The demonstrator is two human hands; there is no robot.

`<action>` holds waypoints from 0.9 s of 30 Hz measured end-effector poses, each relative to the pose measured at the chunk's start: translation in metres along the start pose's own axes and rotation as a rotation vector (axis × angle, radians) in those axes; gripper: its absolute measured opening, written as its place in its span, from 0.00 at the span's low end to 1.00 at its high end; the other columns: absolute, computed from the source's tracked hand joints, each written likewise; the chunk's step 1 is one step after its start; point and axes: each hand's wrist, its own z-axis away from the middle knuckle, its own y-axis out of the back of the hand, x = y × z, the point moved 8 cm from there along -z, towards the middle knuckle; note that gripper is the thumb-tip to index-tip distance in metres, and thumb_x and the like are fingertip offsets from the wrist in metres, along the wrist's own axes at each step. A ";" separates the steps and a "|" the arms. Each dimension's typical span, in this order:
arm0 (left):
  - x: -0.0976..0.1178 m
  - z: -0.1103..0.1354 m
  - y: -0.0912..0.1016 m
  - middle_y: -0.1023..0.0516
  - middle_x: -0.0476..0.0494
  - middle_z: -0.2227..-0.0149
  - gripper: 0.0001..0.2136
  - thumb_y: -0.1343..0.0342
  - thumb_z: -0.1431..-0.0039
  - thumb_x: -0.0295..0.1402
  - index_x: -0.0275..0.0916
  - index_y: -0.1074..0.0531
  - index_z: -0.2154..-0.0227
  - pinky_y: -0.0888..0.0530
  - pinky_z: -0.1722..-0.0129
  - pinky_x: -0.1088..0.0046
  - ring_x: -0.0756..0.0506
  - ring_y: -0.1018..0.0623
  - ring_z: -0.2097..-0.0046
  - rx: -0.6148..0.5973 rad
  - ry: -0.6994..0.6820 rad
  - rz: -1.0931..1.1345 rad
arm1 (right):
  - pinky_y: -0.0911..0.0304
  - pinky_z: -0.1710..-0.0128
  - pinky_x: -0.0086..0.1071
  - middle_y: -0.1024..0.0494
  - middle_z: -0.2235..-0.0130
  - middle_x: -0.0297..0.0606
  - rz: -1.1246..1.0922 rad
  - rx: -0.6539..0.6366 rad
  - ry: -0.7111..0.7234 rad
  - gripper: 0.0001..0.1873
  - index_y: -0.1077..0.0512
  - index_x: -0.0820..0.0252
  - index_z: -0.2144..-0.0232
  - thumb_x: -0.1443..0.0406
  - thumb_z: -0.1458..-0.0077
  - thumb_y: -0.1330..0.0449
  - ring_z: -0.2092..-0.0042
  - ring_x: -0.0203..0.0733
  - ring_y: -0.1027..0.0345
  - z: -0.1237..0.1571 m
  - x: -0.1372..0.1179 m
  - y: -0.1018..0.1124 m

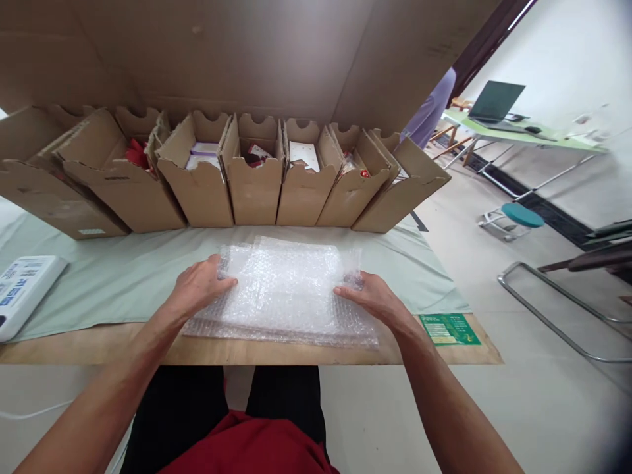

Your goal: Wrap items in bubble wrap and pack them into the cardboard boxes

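Note:
A stack of clear bubble wrap sheets (pixel 289 289) lies on the pale green cloth (pixel 123 276) at the table's front edge. My left hand (pixel 197 286) grips the top sheet's left side, thumb on top and fingers curled under. My right hand (pixel 370 296) holds the right side the same way, pinching the edge. The top sheet is slightly lifted and crumpled at its far corners.
A row of several open cardboard bins (pixel 254 174) with small packaged items stands along the back, under a big cardboard panel. A white device (pixel 22 289) lies at the left edge. A green card (pixel 449 329) sits at the front right corner. Beyond are a stool, a desk and a laptop.

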 end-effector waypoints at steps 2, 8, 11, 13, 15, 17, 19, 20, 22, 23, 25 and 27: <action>0.003 0.000 -0.002 0.18 0.30 0.52 0.29 0.48 0.41 0.46 0.35 0.30 0.41 0.27 0.55 0.59 0.28 0.21 0.48 0.019 -0.002 -0.004 | 0.38 0.67 0.34 0.21 0.68 0.37 -0.080 -0.041 0.027 0.20 0.26 0.58 0.72 0.48 0.53 0.34 0.65 0.48 0.28 -0.001 -0.005 -0.005; 0.006 0.003 -0.002 0.18 0.32 0.52 0.26 0.48 0.40 0.44 0.36 0.29 0.42 0.27 0.52 0.59 0.29 0.21 0.48 0.018 -0.017 0.001 | 0.36 0.68 0.34 0.22 0.71 0.36 -0.266 -0.113 0.016 0.21 0.25 0.59 0.75 0.47 0.56 0.31 0.67 0.46 0.30 0.006 -0.011 -0.010; 0.008 0.004 -0.001 0.17 0.34 0.54 0.26 0.49 0.40 0.42 0.37 0.30 0.42 0.27 0.54 0.60 0.30 0.20 0.49 0.018 -0.044 0.008 | 0.31 0.62 0.37 0.18 0.65 0.39 -0.405 -0.121 0.026 0.23 0.22 0.59 0.69 0.47 0.57 0.28 0.62 0.50 0.26 0.014 -0.015 -0.008; 0.008 0.004 -0.001 0.17 0.36 0.56 0.25 0.49 0.40 0.41 0.38 0.30 0.41 0.27 0.55 0.61 0.31 0.20 0.50 0.008 -0.058 0.023 | 0.29 0.59 0.40 0.17 0.59 0.41 -0.520 -0.137 0.005 0.26 0.21 0.58 0.62 0.47 0.58 0.27 0.58 0.53 0.24 0.021 -0.016 -0.009; 0.009 0.000 0.000 0.17 0.37 0.57 0.25 0.48 0.40 0.40 0.38 0.30 0.41 0.27 0.55 0.61 0.32 0.20 0.50 0.009 -0.082 0.032 | 0.27 0.57 0.42 0.17 0.56 0.42 -0.624 -0.171 -0.034 0.30 0.21 0.57 0.57 0.47 0.60 0.25 0.55 0.54 0.23 0.028 -0.015 -0.014; 0.012 -0.005 0.005 0.17 0.38 0.56 0.25 0.48 0.40 0.38 0.39 0.31 0.40 0.27 0.53 0.61 0.32 0.20 0.49 0.036 -0.117 0.023 | 0.26 0.58 0.42 0.17 0.56 0.43 -0.705 -0.176 -0.079 0.32 0.22 0.57 0.56 0.49 0.62 0.24 0.55 0.55 0.22 0.036 -0.012 -0.021; 0.017 -0.007 0.016 0.18 0.38 0.51 0.25 0.46 0.40 0.38 0.39 0.31 0.39 0.28 0.49 0.61 0.33 0.22 0.46 0.107 -0.155 0.009 | 0.25 0.59 0.41 0.17 0.56 0.44 -0.770 -0.134 -0.122 0.33 0.22 0.58 0.57 0.50 0.64 0.22 0.57 0.54 0.22 0.042 -0.006 -0.028; 0.018 -0.006 0.025 0.20 0.36 0.48 0.26 0.45 0.40 0.38 0.39 0.32 0.39 0.28 0.46 0.60 0.33 0.23 0.44 0.167 -0.167 0.018 | 0.25 0.60 0.41 0.17 0.56 0.44 -0.796 -0.104 -0.139 0.33 0.22 0.59 0.57 0.51 0.65 0.22 0.57 0.54 0.22 0.046 -0.003 -0.031; 0.019 0.010 0.047 0.24 0.35 0.43 0.28 0.43 0.41 0.39 0.38 0.33 0.38 0.30 0.43 0.59 0.33 0.26 0.41 0.338 -0.181 0.115 | 0.25 0.60 0.41 0.17 0.55 0.45 -0.833 -0.059 -0.165 0.33 0.22 0.59 0.58 0.51 0.65 0.21 0.57 0.55 0.21 0.053 0.003 -0.037; 0.018 0.024 0.058 0.25 0.35 0.43 0.27 0.43 0.41 0.39 0.37 0.33 0.39 0.31 0.42 0.59 0.34 0.26 0.41 0.428 -0.182 0.204 | 0.25 0.59 0.41 0.17 0.55 0.46 -0.845 -0.044 -0.173 0.33 0.22 0.59 0.58 0.51 0.65 0.21 0.56 0.56 0.21 0.057 0.005 -0.040; 0.012 0.060 0.063 0.22 0.38 0.47 0.22 0.43 0.39 0.40 0.38 0.28 0.44 0.29 0.44 0.60 0.37 0.24 0.46 0.499 -0.164 0.462 | 0.25 0.57 0.41 0.17 0.53 0.46 -0.875 -0.014 -0.181 0.33 0.22 0.59 0.57 0.52 0.64 0.20 0.54 0.57 0.22 0.065 0.007 -0.043; 0.011 0.092 0.030 0.19 0.42 0.57 0.16 0.42 0.38 0.45 0.40 0.23 0.55 0.27 0.50 0.62 0.40 0.22 0.54 0.235 -0.118 0.779 | 0.25 0.54 0.41 0.17 0.51 0.46 -0.940 0.010 -0.188 0.33 0.21 0.58 0.55 0.53 0.63 0.20 0.51 0.56 0.22 0.073 0.006 -0.046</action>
